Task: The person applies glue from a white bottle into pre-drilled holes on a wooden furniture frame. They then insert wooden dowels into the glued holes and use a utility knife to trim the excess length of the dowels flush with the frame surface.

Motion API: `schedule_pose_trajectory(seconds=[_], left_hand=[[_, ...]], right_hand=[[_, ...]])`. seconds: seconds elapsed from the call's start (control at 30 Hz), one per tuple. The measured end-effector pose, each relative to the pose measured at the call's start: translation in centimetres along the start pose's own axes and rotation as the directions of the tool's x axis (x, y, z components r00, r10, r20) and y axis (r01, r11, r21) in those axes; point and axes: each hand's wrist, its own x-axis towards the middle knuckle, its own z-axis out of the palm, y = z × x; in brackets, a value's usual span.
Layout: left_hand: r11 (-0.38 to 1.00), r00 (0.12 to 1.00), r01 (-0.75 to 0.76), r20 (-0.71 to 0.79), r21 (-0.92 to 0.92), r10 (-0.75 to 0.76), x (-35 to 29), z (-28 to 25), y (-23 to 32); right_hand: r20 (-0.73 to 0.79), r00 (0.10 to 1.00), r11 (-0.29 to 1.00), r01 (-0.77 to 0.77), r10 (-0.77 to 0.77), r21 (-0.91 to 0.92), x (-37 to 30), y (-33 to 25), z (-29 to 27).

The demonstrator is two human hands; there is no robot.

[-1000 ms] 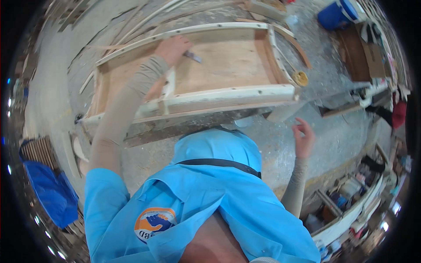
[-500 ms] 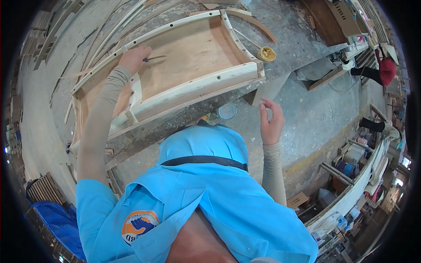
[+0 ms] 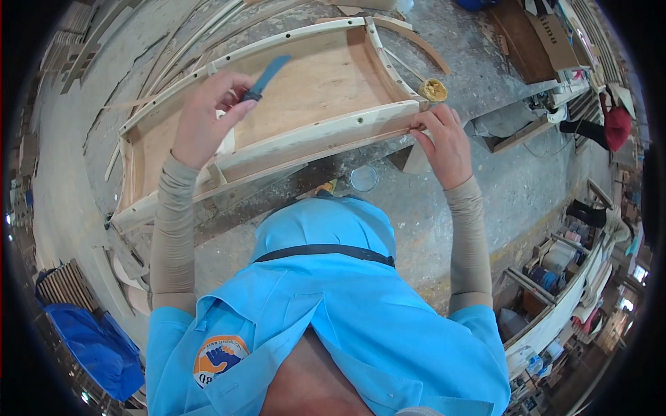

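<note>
My left hand [image 3: 202, 121] is closed round the dark handle of a putty knife [image 3: 272, 72]. Its blue-grey blade points up and away, above the plywood panel inside a curved wooden frame [image 3: 312, 132]. The frame has pale rails dotted with dark holes, and a short crosspiece near its left end is partly behind my left hand. At the frame's near right corner, my right hand [image 3: 449, 149] has thumb and fingers closed on the edge. Just beyond that hand sits a small cup of yellow paste [image 3: 434, 90], with a thin stick leaning from it.
The frame lies on a paint-spotted worktop [image 3: 479, 59]. Curved wood strips [image 3: 420, 48] lie beyond it. Below the near edge, a round clear lid or tub [image 3: 363, 178] is on the floor. A cardboard box [image 3: 544, 41] stands far right; a blue tarp [image 3: 90, 350] lies at lower left.
My left hand has lifted toward me and turned the putty knife, so its blade shows broad. My right hand has moved forward from open air onto the frame's corner.
</note>
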Motion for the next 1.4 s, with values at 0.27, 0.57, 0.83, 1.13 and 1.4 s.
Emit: schedule_pose_trajectory(seconds=[0.27,0.57,0.83,1.13,1.4], left_hand=[[0.996,0.996,0.086,0.002,0.020,-0.086,-3.0,1.0,0.2],[0.989,0.983,0.143,-0.121,0.031,-0.138,-5.0,0.3,-0.1],[0.980,0.969,0.200,-0.152,0.015,-0.195,-5.7,-0.7,-1.0],[0.974,0.951,0.226,-0.211,-0.032,-0.227,-5.7,-1.3,-2.1],[0.929,0.878,0.345,-0.303,-0.135,-0.370,-8.6,-3.7,-3.4]], right_hand=[[0.243,0.967,0.996,0.086,-0.083,-0.003,2.1,0.7,-1.2],[-0.121,0.992,0.999,-0.023,0.029,0.049,-0.9,2.2,-0.1],[-0.058,0.985,0.968,-0.173,0.165,-0.183,-6.5,5.9,0.6],[-0.105,0.893,0.896,-0.443,0.438,-0.034,-6.2,4.4,1.3],[-0.352,0.924,0.984,-0.173,0.149,-0.036,-1.2,0.8,1.4]])
